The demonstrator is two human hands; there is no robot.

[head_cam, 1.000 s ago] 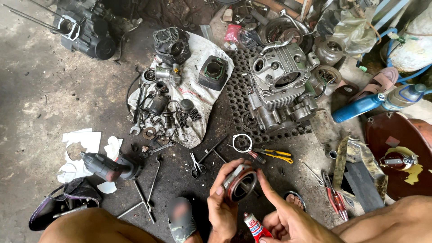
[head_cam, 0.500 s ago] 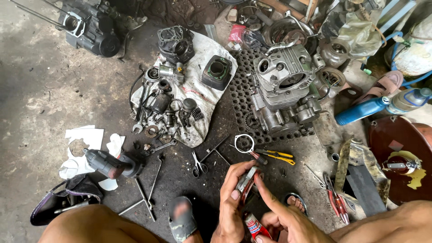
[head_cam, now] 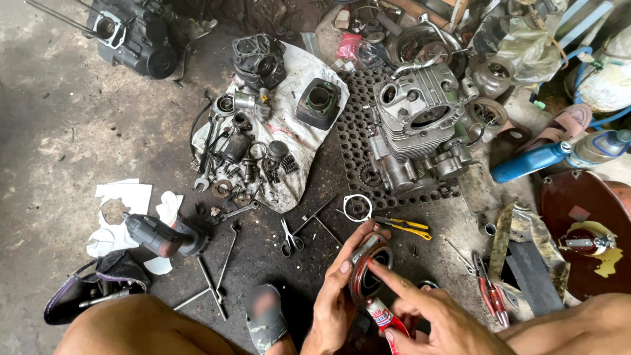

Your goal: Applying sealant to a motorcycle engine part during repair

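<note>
My left hand grips a round metal engine part with a reddish rim, held on edge above the oily floor. My right hand holds a small red and white tube against its palm, and its forefinger reaches to the rim of the round part. A thin white ring gasket lies on the floor just beyond my hands, beside a yellow-handled utility knife. Scissors lie to the left of the left hand.
A grey engine head sits on a black perforated mat. Several small parts lie on a white cloth. A cordless driver, wrenches, red pliers, a blue bottle and cut paper gaskets surround me.
The round part has turned from lying flat in my left hand to standing on edge. My right forefinger now touches its rim. The view has shifted slightly.
</note>
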